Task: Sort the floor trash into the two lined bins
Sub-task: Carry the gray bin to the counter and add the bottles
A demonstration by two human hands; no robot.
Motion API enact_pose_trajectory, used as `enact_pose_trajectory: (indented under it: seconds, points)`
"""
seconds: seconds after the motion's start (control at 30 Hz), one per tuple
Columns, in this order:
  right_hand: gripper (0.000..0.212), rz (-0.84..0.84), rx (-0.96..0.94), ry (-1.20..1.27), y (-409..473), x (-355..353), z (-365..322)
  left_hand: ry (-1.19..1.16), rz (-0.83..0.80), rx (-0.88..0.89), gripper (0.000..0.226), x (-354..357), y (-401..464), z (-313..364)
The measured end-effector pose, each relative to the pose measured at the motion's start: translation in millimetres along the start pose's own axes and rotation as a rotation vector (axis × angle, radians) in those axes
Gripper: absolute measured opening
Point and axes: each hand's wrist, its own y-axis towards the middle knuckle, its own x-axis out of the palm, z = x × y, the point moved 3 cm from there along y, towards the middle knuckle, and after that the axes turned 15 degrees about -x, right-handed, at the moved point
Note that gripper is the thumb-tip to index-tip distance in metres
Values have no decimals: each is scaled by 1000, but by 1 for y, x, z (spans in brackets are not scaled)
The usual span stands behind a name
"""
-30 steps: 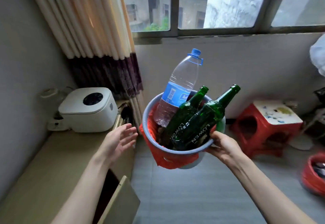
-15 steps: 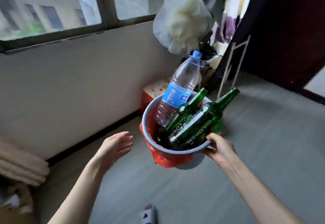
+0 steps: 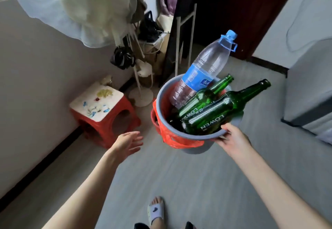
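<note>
My right hand (image 3: 231, 137) grips the near rim of a grey bin (image 3: 195, 138) with a red liner (image 3: 172, 138) and holds it up above the floor. Inside it lean a clear plastic bottle (image 3: 206, 70) with a blue label and cap and two green glass bottles: a large one (image 3: 222, 110) in front, a smaller one (image 3: 201, 97) behind. My left hand (image 3: 126, 141) hovers left of the bin, fingers spread, holding nothing. A red bin rim (image 3: 152, 119) peeks out behind the grey bin, mostly hidden.
A red plastic stool (image 3: 102, 110) with a white patterned top stands by the left wall. Behind it are a white stand base (image 3: 142, 95), black bags and a clothes rack. A grey bed edge (image 3: 309, 92) is at right. My slippered foot (image 3: 155, 210) is on the grey floor.
The view has swung right and down, from the window wall to the room's corner and floor. The bin stays in my right hand; my left hand remains open beside it.
</note>
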Motion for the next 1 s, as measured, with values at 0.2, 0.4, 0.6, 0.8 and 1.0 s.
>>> enact_pose_trajectory:
  seconds: [0.2,0.4,0.6,0.8,1.0]
  points:
    - [5,78,63,31,131,14,-19,17,48,-103,10,65,102,62]
    - [19,124,94,62,279,20,-17,-37,159,-256,9,123,226,71]
    - [21,139,67,140,429,28,30,-85,306,-356,29,161,369,47]
    - [14,228,-5,217,557,24,88,-50,390,-415,43,184,511,34]
    - [14,288,-23,182,646,-9,158,-309,442,-535,47,178,620,0]
